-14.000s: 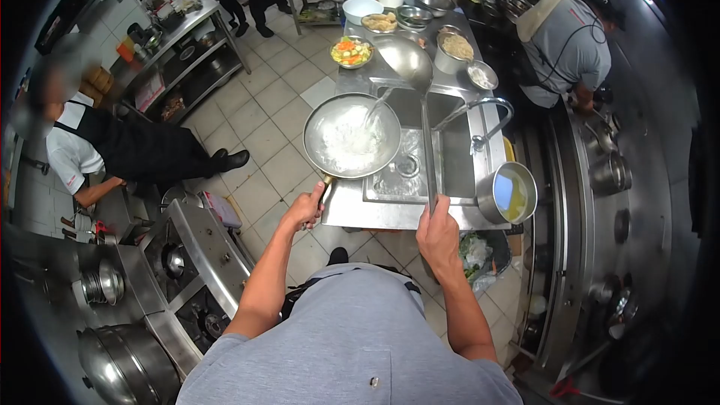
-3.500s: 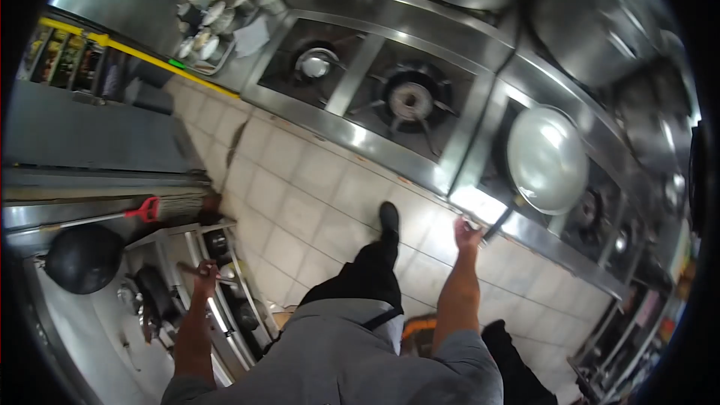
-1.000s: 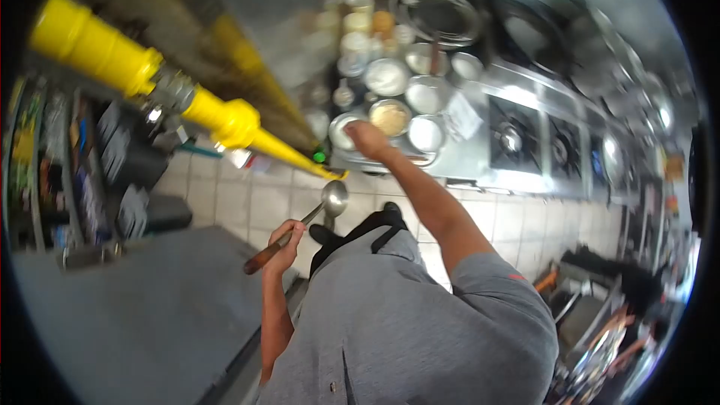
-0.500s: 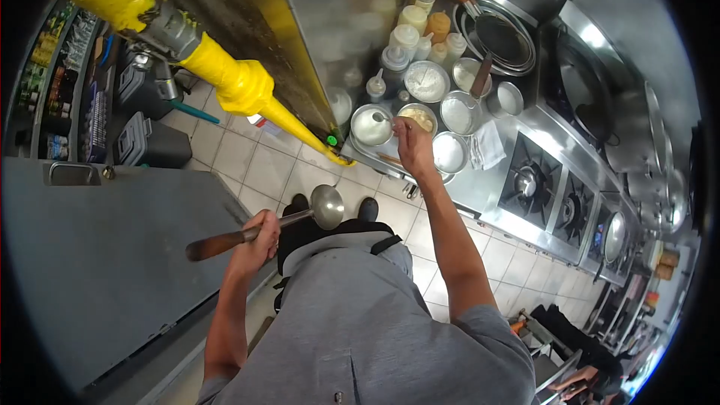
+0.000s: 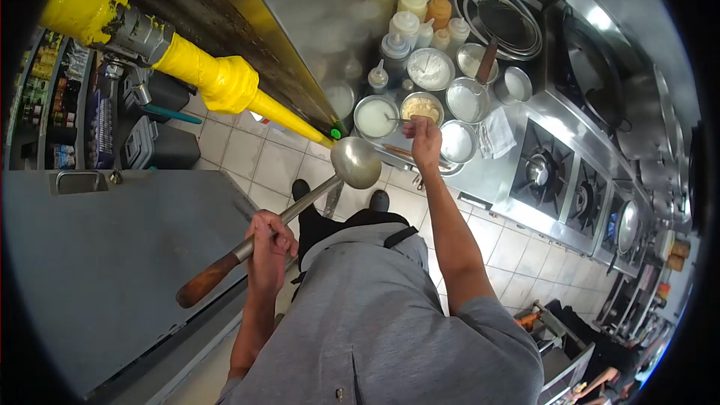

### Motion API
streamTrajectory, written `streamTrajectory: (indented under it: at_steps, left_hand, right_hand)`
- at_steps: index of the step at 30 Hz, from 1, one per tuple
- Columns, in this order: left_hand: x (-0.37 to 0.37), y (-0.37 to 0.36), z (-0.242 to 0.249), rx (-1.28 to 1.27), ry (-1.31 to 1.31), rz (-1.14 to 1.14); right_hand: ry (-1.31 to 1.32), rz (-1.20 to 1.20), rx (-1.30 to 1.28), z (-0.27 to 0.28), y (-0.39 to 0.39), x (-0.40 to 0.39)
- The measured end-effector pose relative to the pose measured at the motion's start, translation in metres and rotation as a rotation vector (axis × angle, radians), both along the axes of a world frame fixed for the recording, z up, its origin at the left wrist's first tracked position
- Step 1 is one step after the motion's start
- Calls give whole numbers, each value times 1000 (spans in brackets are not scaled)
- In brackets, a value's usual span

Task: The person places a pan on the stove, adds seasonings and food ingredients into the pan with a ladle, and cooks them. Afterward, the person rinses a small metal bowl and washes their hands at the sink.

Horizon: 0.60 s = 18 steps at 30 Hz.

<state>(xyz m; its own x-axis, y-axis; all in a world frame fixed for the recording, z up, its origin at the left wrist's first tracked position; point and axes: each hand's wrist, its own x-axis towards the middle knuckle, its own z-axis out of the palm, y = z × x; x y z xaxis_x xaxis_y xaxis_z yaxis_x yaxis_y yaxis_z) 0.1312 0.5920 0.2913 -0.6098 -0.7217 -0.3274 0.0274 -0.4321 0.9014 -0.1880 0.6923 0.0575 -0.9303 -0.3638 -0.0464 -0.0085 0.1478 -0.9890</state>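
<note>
My left hand [image 5: 268,249] is closed around the metal shaft of a large ladle [image 5: 355,163]. The ladle's wooden end points back to the left, and its round bowl is held over the floor, short of the counter edge. My right hand [image 5: 425,140] grips a small spoon [image 5: 394,119] by its handle. The spoon's tip reaches into a metal bowl [image 5: 357,126] of white, smooth contents. Beside it, partly behind my right fingers, stands a bowl of pale yellow paste [image 5: 422,107].
Several metal bowls and squeeze bottles [image 5: 405,26] crowd the steel counter. Strainers [image 5: 506,26] lie at the back, a folded cloth [image 5: 495,135] by the burners [image 5: 537,170]. A yellow-wrapped pipe [image 5: 225,84] slants in from upper left. Another person [image 5: 600,382] is at lower right.
My left hand has brought the ladle forward and up, closer to the counter. The spoon in my right hand has tipped, and its head now shows less above the white contents.
</note>
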Motion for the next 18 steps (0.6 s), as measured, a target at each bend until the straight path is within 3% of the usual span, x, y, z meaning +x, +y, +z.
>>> streamTrajectory:
  at_steps: [5,9,13,15,16,18]
  left_hand:
    - [-13,-2,-2,5,22,1]
    - [-27,-1,-12,-11,32,-6]
    - [-43,2,-19,26,48,-9]
    - [-48,3,-24,26,64,-1]
    - [-50,2,-24,37,61,-2]
    - [-53,1,-26,46,79,-13]
  right_hand:
    - [-279,-72,-268,-3,11,-12]
    - [-227,-68,-295,14,22,-13]
    - [-107,81,-188,45,36,13]
    - [174,298,34,84,42,33]
    - [182,288,44,85,45,29]
    - [507,208,139,84,49,27]
